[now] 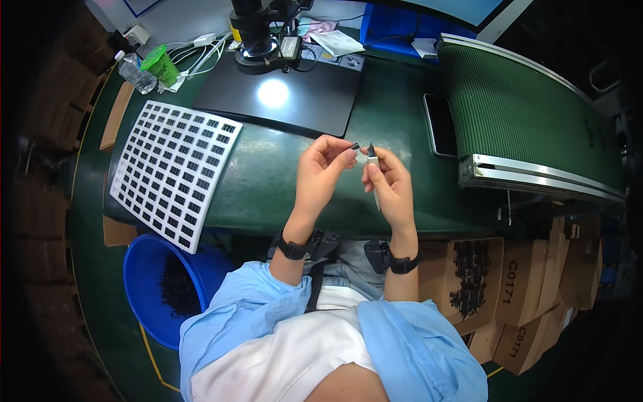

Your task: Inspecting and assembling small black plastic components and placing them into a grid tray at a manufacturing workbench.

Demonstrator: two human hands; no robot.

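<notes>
Above the green table my left hand (323,173) pinches a small black part (355,146) between thumb and fingertips. Close beside it, my right hand (392,184) is closed round a craft knife (373,161) with a pale handle and a short dark blade pointing up. The blade tip is a little to the right of the part; a narrow gap seems to lie between them. To the left, a white tray (218,164) carries rows of similar small black parts.
A microscope (254,40) lights a dark board (308,100) at the back. Rightward are a phone (439,125) and a green ribbed conveyor belt (522,114). A blue bin (137,295), cardboard boxes (519,281), a water bottle (136,74) and a green cup (161,65) surround the table.
</notes>
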